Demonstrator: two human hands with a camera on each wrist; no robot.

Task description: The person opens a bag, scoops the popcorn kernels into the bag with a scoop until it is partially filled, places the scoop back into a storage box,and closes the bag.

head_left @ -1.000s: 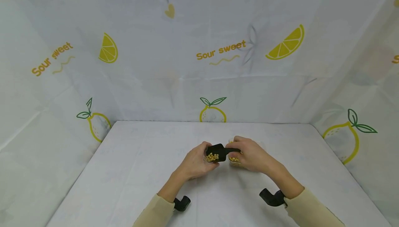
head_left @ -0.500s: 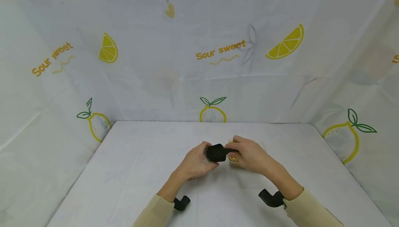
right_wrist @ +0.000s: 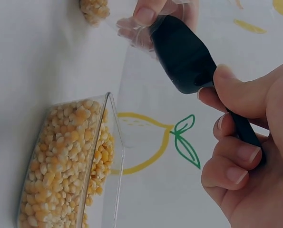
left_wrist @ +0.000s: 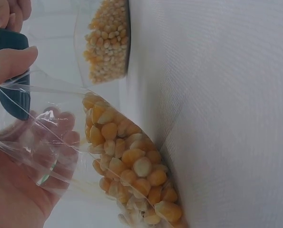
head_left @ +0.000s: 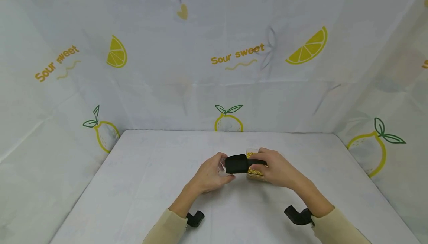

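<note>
My left hand (head_left: 211, 174) holds a clear plastic bag (left_wrist: 60, 97) around its mouth, with the thumb on one side and the fingers spread behind the film. Yellow corn kernels (left_wrist: 134, 166) fill the bag's lower part. In my right hand (head_left: 275, 169) is a black scoop (head_left: 236, 164), gripped by its handle between thumb and curled fingers. The scoop is turned over, its back facing up in the head view, and its blade tip reaches the bag's mouth. No kernels show on the scoop (right_wrist: 184, 54) in the right wrist view.
A clear box (right_wrist: 108, 137) of corn kernels stands on the white table (head_left: 160, 162), just below and beside my right hand. Behind the table hangs a white lemon-print cloth (head_left: 150, 95), with more at both sides. Black camera mounts (head_left: 298, 215) sit on the wrists.
The scoop held kernels, then turned over at the bag's mouth, and they are gone from it. My right hand has since drawn it slightly right. The left hand stays put.
</note>
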